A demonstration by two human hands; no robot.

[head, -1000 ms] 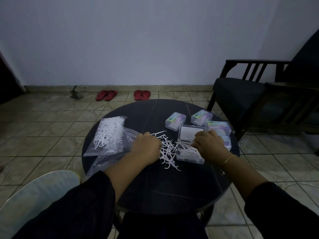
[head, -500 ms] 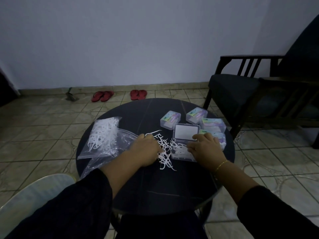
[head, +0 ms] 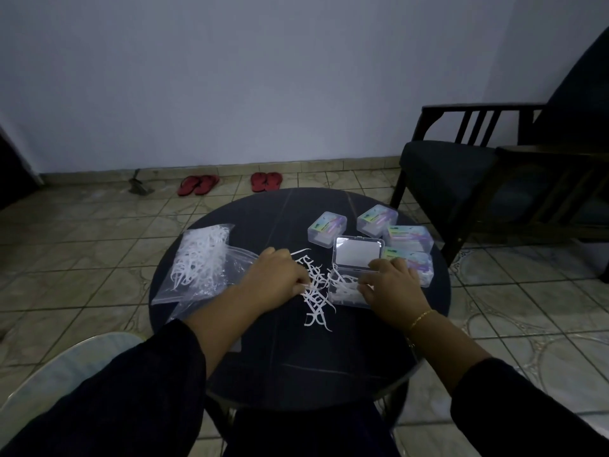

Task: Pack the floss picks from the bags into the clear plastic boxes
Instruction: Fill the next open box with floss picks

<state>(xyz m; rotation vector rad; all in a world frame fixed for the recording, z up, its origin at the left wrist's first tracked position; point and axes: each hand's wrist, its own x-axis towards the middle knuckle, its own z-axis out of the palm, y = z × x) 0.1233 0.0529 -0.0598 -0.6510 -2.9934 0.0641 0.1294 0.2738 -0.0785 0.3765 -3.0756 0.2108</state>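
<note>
We are sitting at a round dark bench (head: 296,357) with our work spread in easy reach. Our left hand (head: 275,275) curls down over the loose floss picks (head: 318,291) and pinches what looks like 1 of them at the fingertips, right beside the open clear box (head: 349,285). The heap lies between our hands, so each pick has only a short trip into the box.

Our right hand (head: 390,285) rests on the near right corner of that box, fingers bent over its rim; we judge it is steadying the light plastic so it does not slide, though how firmly it grips we cannot tell. The box already holds some picks, and its lid (head: 357,255) stands tipped back, out of the way.

The bags (head: 204,262) lie at our left, just beside the left wrist, 1 with many picks inside. 4 closed boxes (head: 326,227) with colourful labels sit clustered behind and to the right of the open one, kept apart from the working area.

The bench stands on a tiled floor (head: 82,258). 2 pairs of red sandals (head: 197,184) sit near the pale wall (head: 230,77), and a dark wooden armchair (head: 478,166) stands to the right.
</note>
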